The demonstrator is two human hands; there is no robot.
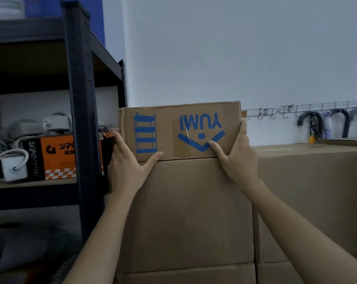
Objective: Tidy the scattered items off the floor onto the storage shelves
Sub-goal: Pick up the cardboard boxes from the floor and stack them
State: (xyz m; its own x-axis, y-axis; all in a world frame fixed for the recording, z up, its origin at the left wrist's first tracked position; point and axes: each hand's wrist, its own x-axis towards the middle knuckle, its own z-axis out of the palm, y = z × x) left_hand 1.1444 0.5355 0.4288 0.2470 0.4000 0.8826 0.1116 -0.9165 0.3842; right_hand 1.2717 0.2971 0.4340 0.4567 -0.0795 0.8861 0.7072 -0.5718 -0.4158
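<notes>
Two hands in view, both on one cardboard box [179, 130] printed in blue: a shelf-rack drawing at left, "YUMI" and a chevron mark at right, all upside down. Box sits on top of a taller plain carton [185, 212], just right of the black shelf unit [79, 111], not on it.

Left hand [126, 169]: clasps the box's left end. Thumb laid out along the box's lower front edge, fingers wrapped round the left side and mostly hidden. Grip looks firm, though how far the fingers curl behind cannot be seen.

Right hand [238, 156]: clasps the right end. Thumb pressed on the front face at the tip of the chevron, fingers running up the right edge toward the top corner.

Cartons counted: the printed box, the plain one beneath it, one more large carton [310, 197] directly to the right, touching; lower layers under both at frame bottom.

Shelf unit: three levels visible. Middle level holds one orange-and-black box [59, 156] with white lettering, one white adapter [11, 168] with looped cord, plus further pale cords and units behind, blurred, uncounted.

Wall behind: wire hook rail [316, 108] carrying two dark curved umbrella handles, possibly a third at frame edge.
</notes>
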